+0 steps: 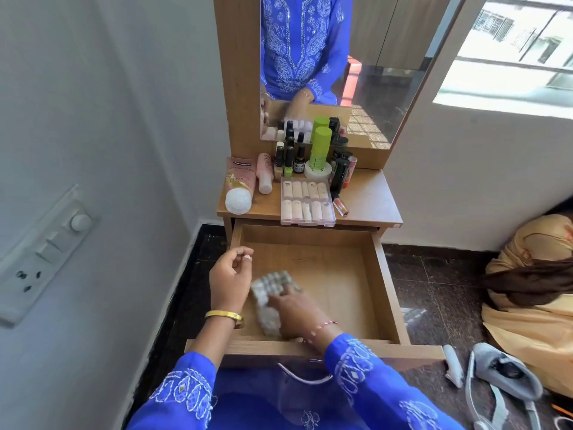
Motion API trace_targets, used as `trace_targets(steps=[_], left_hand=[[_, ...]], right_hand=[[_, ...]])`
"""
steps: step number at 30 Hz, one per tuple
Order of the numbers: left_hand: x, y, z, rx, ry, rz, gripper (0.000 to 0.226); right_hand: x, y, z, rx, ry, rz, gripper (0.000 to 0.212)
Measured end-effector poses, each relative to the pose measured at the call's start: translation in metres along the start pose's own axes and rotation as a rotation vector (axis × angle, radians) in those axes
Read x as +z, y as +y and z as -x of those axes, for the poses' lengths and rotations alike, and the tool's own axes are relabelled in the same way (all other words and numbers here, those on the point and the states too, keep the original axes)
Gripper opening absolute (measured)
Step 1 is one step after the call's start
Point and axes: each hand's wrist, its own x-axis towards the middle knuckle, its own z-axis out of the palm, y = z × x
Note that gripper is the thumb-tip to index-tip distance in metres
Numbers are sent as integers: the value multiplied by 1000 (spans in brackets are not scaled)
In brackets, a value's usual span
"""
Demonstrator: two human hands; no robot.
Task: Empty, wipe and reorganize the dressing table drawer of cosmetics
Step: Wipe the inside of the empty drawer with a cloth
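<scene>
The wooden drawer (385, 274) of the dressing table is pulled out, and only a cloth lies inside it. My right hand (294, 311) presses flat on this grey-and-white checked cloth (270, 285) at the drawer's front left; the cloth looks blurred. My left hand (231, 274) hovers over the drawer's left wall, fingers loosely curled and holding nothing. The cosmetics stand on the tabletop (370, 197): a pink tube (240, 184), a clear case of small tubes (307, 201), a green can (320, 147) and several small dark bottles (288, 158).
A mirror (356, 57) rises behind the tabletop. A wall with a switch panel (46, 243) is close on the left. On the dark floor to the right lie a grey shoe (502, 370) and a tan fabric bundle (533, 290).
</scene>
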Motion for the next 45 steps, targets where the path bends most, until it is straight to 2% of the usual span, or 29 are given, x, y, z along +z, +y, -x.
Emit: trace_targets(steps=[2, 4, 8, 11, 13, 16, 18, 20, 22, 26, 29, 33, 36, 38, 41, 45], left_hand=[[-2, 1, 0, -12, 3, 3, 16], [-2, 2, 1, -19, 6, -8, 16], [0, 1, 3, 24, -30, -53, 17], [1, -1, 3, 34, -33, -59, 18], [2, -1, 2, 23, -21, -48, 18], [2, -1, 2, 13, -10, -37, 18], [1, -1, 1, 2, -3, -24, 17], [2, 0, 0, -8, 5, -15, 16], [3, 1, 0, -7, 7, -15, 16], [3, 2, -2, -13, 15, 5, 15], [0, 1, -2, -33, 55, 45, 16], [-5, 0, -2, -40, 152, 68, 19], [-6, -4, -4, -100, 147, 21, 31], [-5, -7, -7, -213, 94, 25, 36], [-4, -9, -10, -345, 9, 76, 40], [-4, -12, -12, -450, -64, 49, 47]], right_hand=[[-8, -13, -18, -61, 2, -40, 61], [-18, -10, -34, 1, 8, -95, 63], [-28, 38, -42, 288, 119, -124, 60], [-38, 86, -20, 488, 108, -66, 61], [-38, 107, -4, 540, 72, -36, 69], [-29, 104, 8, 562, -62, -59, 70], [-18, 87, 9, 542, -177, 9, 72], [-10, 71, 11, 446, -263, 64, 60], [-9, 57, 8, 380, -222, -35, 44], [-30, 10, -4, 239, -244, -316, 47], [-26, -24, -11, 64, -148, -425, 51], [-18, -25, -25, 117, -74, -332, 71], [-24, 13, -30, 281, 91, -135, 87], [-27, 44, -21, 424, 185, -87, 79], [-21, 82, 0, 655, 316, -277, 76], [-18, 94, -5, 693, 383, -447, 84]])
